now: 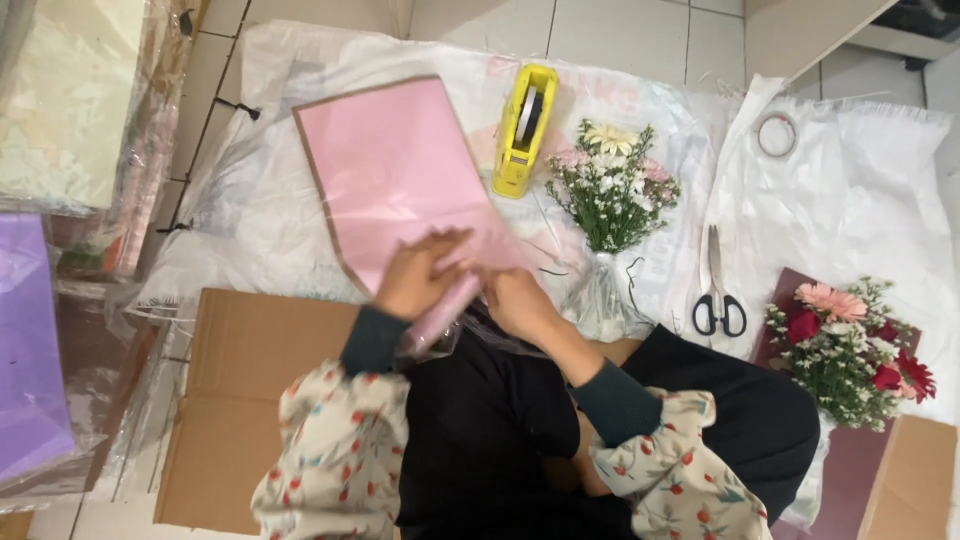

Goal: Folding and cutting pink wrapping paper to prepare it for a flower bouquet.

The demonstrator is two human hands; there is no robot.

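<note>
- Hands meet low in the middle of the picture: the left hand and the right hand are close together, both pinching the near edge of the flat pink wrapping paper sheet.
- Left hand fingers are curled shut on a rolled or folded bit of that pink paper, with some clear plastic film bunched under it.
- Right hand is closed on the same edge, just beside the left one; I cannot tell how tight the grip is, since the picture is a bit blurry there.
- Pink paper lies on a white plastic sack spread on the floor, and its far part is flat and bare.
- Step in hand, I think: folding or rolling the near edge of the pink sheet.
- Next move likely needs both hands to press the fold flat and keep the edge straight, so the paper does not crease badly.
- Small bunch of white and pink flowers in clear wrap waits just right of the sheet.
- Yellow tape dispenser sits near the top edge of the paper.
- Black-handled scissors lie farther right, well apart from the hands.
- Second bunch with red and pink flowers rests at the far right.
</note>
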